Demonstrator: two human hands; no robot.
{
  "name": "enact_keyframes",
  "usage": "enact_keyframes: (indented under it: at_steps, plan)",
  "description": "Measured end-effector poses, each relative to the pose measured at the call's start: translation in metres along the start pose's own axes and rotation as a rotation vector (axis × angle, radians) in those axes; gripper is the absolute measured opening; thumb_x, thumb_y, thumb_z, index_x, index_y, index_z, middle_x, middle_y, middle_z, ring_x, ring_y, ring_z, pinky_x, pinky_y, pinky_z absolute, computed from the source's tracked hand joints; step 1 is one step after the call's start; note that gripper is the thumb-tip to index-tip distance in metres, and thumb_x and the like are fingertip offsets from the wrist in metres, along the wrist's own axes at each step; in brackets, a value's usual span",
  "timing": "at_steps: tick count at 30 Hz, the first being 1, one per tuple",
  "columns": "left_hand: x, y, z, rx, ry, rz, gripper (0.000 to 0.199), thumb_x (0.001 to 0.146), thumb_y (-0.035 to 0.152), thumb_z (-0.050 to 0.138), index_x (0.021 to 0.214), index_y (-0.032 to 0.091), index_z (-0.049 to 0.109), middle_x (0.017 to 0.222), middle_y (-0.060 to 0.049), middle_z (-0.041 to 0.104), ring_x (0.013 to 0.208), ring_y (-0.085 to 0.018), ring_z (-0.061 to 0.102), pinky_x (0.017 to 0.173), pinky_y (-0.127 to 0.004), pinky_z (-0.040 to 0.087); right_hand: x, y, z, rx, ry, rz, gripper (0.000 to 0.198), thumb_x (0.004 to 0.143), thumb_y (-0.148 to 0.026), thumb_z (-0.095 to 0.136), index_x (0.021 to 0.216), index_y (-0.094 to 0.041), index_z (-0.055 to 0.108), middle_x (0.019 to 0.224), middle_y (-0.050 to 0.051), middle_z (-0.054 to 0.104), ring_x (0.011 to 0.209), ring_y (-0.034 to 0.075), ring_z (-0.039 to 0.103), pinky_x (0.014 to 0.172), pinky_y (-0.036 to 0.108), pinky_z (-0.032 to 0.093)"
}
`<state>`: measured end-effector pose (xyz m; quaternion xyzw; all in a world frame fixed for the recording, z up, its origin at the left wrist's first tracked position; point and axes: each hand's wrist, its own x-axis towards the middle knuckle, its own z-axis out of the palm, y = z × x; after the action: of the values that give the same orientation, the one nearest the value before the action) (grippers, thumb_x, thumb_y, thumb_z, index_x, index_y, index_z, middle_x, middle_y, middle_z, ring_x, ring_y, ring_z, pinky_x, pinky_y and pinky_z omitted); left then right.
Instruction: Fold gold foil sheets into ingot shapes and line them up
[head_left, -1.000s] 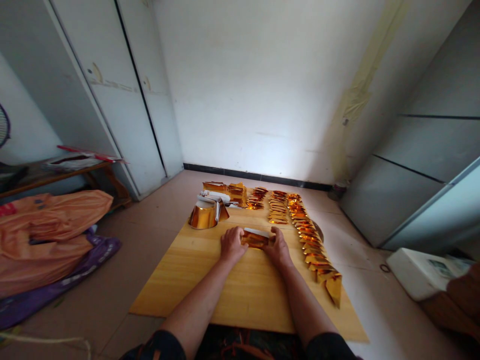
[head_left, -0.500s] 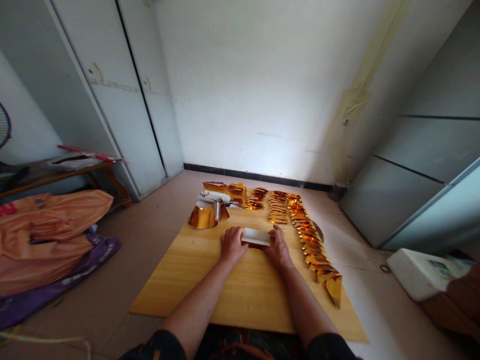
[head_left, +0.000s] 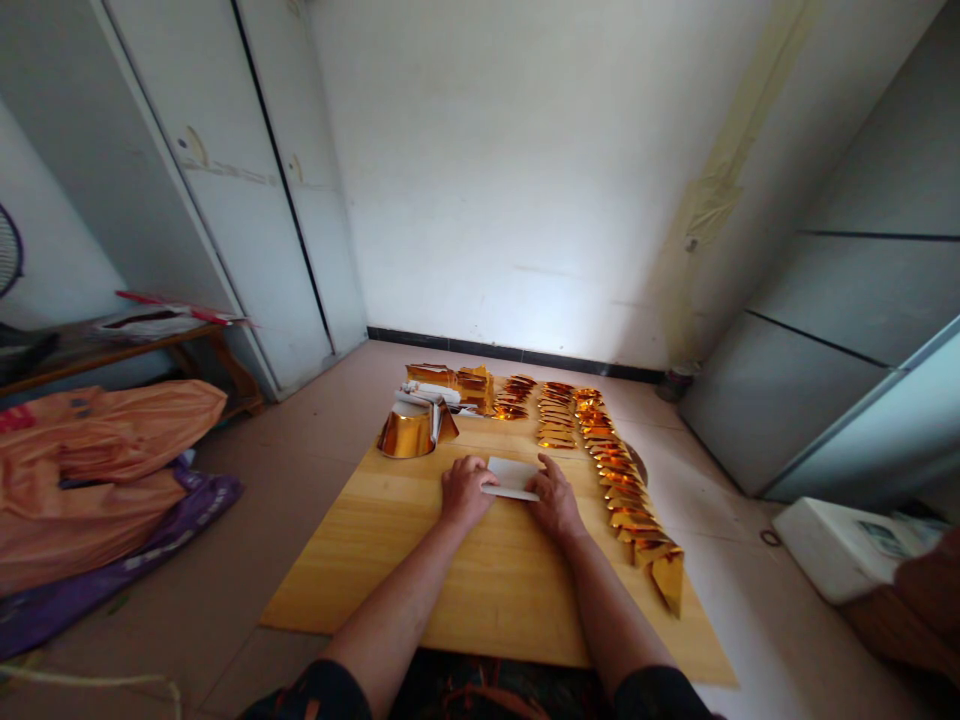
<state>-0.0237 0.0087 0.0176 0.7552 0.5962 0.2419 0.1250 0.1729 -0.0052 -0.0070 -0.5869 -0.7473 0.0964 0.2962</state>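
Note:
A small sheet of paper [head_left: 513, 478], its pale side up, lies at the middle of the wooden board between my hands. My left hand [head_left: 466, 490] grips its left end, thumb on top along the near edge. At the right end my right hand [head_left: 556, 496] has its thumb and fingers closed round the paper's edge. Beyond them, a curved stack of gold foil paper [head_left: 407, 432] stands at the back left. Folded gold foil pieces [head_left: 556, 415] lie in overlapping rows at the back, and a long row of them [head_left: 621, 480] runs down the right side.
The wooden board [head_left: 360, 560] rests low over the tiled floor. Orange and purple bags [head_left: 112, 460] lie on the left beside a wooden bench [head_left: 202, 340]. Grey cabinets [head_left: 225, 190] stand at left. A white box [head_left: 840, 550] sits on the right.
The paper's near edge, earlier dark with its gold side showing, now shows as a pale folded strip. More of the pale surface is visible. Both hands have hardly moved.

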Motion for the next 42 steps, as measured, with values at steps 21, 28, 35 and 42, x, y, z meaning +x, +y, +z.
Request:
enact_keyframes:
  at_steps: [21,28,35,42]
  plan:
    - [-0.013,0.003,-0.021,0.155,-0.08,0.232,0.027,0.085,0.047,0.054,0.092,0.03,0.074,0.114,-0.005,0.062,0.108,-0.024,0.049,0.09,-0.041,0.036,-0.005,-0.032,-0.03,-0.203,-0.146,0.048,0.022,0.084,-0.019,0.05,0.078,-0.023,0.071,0.119,0.003,0.064,0.104,0.019,0.057,0.085,0.03,0.04]
    - [-0.009,0.018,-0.015,0.211,-0.057,0.198,0.019,0.085,0.028,0.056,0.076,0.023,0.073,0.106,-0.005,0.065,0.103,-0.022,0.049,0.084,-0.038,0.035,0.0,-0.034,-0.019,-0.197,-0.065,0.149,0.015,0.078,-0.019,0.055,0.087,-0.022,0.066,0.105,0.004,0.065,0.099,0.019,0.054,0.082,0.028,0.036]
    - [-0.012,0.012,-0.007,0.214,-0.02,0.194,0.02,0.087,0.028,0.054,0.077,0.022,0.07,0.092,-0.007,0.063,0.098,-0.022,0.05,0.08,-0.036,0.035,0.018,-0.024,-0.015,-0.162,-0.113,0.227,0.065,0.066,-0.018,0.059,0.13,-0.025,0.049,0.127,0.008,0.057,0.117,0.026,0.046,0.091,0.038,0.036]
    - [-0.011,0.011,-0.006,0.205,-0.032,0.19,0.017,0.087,0.027,0.053,0.082,0.022,0.069,0.09,-0.007,0.062,0.097,-0.022,0.051,0.08,-0.035,0.035,0.031,-0.024,-0.011,-0.165,-0.03,0.183,0.053,0.065,-0.013,0.059,0.117,-0.025,0.059,0.107,0.006,0.064,0.101,0.023,0.053,0.079,0.031,0.038]
